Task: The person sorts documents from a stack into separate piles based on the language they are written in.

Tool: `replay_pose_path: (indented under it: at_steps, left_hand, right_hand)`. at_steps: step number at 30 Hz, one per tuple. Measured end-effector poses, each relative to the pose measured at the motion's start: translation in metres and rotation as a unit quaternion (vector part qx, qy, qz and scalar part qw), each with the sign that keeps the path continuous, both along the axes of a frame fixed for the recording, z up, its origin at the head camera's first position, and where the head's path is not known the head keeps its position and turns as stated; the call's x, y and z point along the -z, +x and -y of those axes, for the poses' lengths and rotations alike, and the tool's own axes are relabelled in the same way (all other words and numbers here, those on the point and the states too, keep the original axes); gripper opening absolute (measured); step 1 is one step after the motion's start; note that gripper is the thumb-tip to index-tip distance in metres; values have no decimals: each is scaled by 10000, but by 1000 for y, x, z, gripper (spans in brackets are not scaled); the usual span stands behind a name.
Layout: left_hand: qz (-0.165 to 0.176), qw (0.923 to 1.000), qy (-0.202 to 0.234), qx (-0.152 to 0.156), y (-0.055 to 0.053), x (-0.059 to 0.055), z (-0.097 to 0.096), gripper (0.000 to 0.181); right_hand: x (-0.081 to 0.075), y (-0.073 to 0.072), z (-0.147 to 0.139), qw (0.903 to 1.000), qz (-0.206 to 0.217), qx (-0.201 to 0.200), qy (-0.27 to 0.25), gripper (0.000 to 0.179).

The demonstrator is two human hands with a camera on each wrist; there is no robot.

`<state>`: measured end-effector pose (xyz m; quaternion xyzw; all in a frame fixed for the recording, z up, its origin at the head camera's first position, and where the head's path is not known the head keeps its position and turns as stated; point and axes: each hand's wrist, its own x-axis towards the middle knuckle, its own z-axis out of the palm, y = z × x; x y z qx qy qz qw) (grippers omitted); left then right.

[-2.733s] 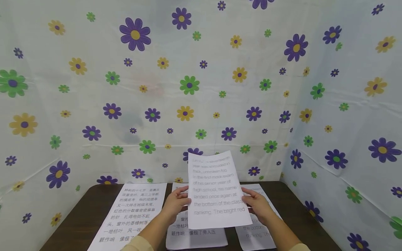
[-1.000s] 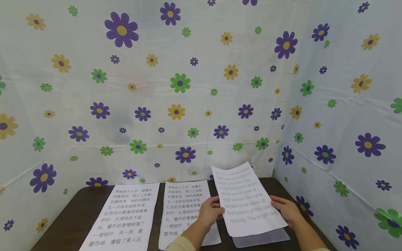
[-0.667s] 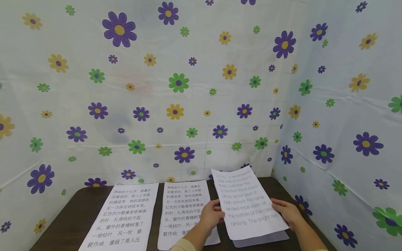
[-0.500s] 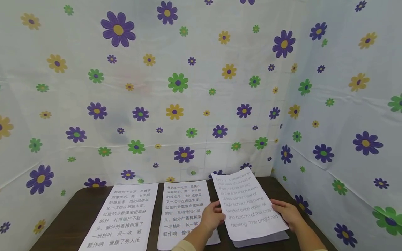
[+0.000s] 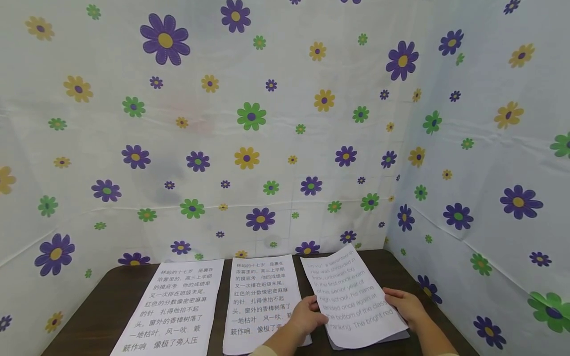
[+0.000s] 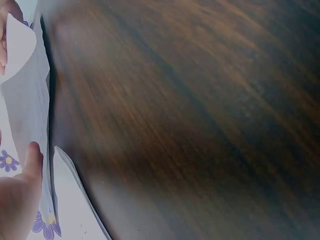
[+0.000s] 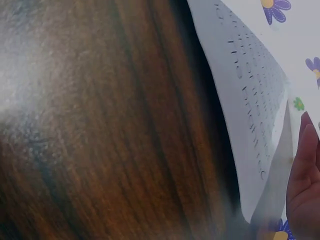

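A white sheet of paper (image 5: 345,291) printed in English is held over the right end of the table, its far edge curling up. My left hand (image 5: 307,317) pinches its left edge between thumb and fingers. On the opposite edge, my right hand (image 5: 407,309) grips it, thumb on top. A shaded strip of more paper (image 5: 397,336) shows beneath its near right corner; most of that is covered. In the left wrist view the left hand (image 6: 20,200) lies along the paper, and in the right wrist view only part of the right hand (image 7: 304,185) appears.
Two stacks of paper printed in Chinese lie to the left: a middle stack (image 5: 258,296), partly behind my left hand, and a left stack (image 5: 173,301). They rest on a dark brown wooden table (image 5: 104,301). A flower-print cloth (image 5: 285,148) hangs behind and at the sides.
Both hands have carried the English sheet from above the middle stack to the right end and lowered it. It now covers more of the paper below. Both hands keep hold.
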<state>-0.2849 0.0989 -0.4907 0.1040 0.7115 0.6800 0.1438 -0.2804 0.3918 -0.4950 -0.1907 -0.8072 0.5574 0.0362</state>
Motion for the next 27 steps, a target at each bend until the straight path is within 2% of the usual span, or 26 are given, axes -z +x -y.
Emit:
replay_pose_path:
  at_steps: [7, 12, 20, 27]
  left_hand:
    - [227, 9993, -161, 256, 2, 5, -3, 74]
    - [383, 9983, -300, 314, 3, 3, -3, 75]
    - [677, 9969, -377, 161, 1, 4, -4, 72]
    - [870, 9954, -396, 51, 2, 2, -3, 74]
  right_hand:
    - [10, -3, -6, 9992, 153, 138, 337, 46]
    - [17, -5, -11, 9968, 270, 196, 730, 48]
    - [15, 1, -11, 9886, 502, 135, 1416, 50]
    - [15, 1, -7, 9907, 636, 54, 1197, 55]
